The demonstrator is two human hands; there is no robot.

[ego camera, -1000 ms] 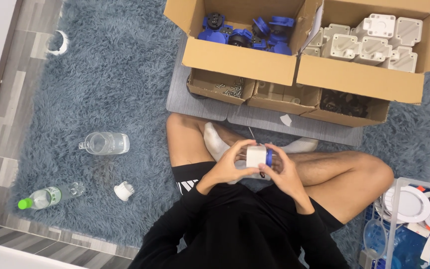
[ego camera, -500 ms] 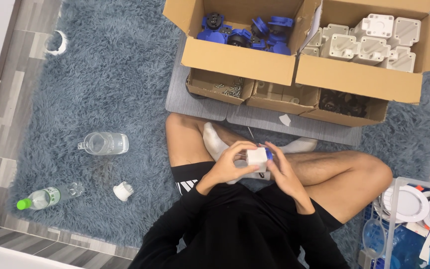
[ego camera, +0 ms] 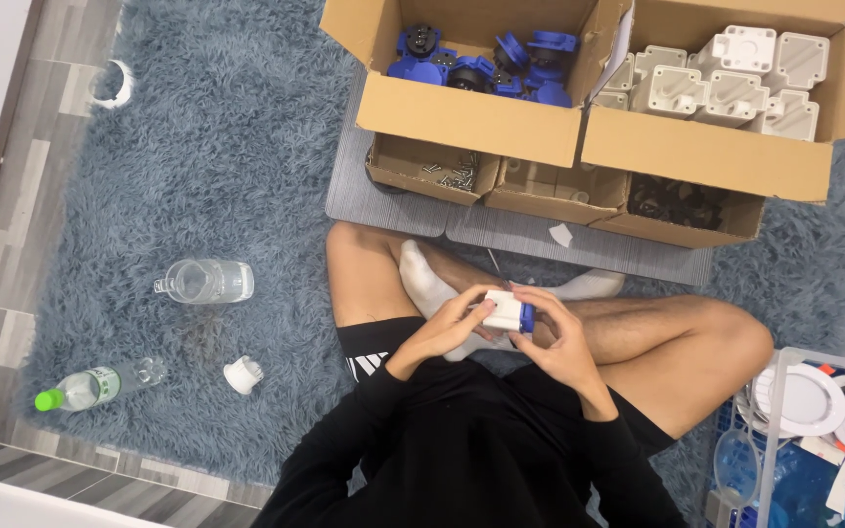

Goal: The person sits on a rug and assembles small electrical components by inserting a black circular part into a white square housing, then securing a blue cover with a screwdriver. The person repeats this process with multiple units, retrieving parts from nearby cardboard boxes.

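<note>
I sit cross-legged on a shaggy blue-grey rug (ego camera: pixel 227 166). Both hands hold a small white plastic housing with a blue part (ego camera: pixel 507 311) over my lap. My left hand (ego camera: pixel 457 326) grips it from the left, fingers wrapped on top. My right hand (ego camera: pixel 561 337) clasps its right side, where the blue part shows. In front of me stand a cardboard box of blue parts (ego camera: pixel 481 61) and a cardboard box of white housings (ego camera: pixel 726 83).
Smaller open boxes hold screws (ego camera: pixel 452 174) and dark parts (ego camera: pixel 677 200). On the rug to my left lie a clear jug (ego camera: pixel 204 282), a green-capped bottle (ego camera: pixel 100 383) and a white part (ego camera: pixel 243 374). A bin with round white pieces (ego camera: pixel 814 411) stands at right.
The white and blue piece has been turned a little in my hands and sits slightly lower. My hands stay in the same place over my lap.
</note>
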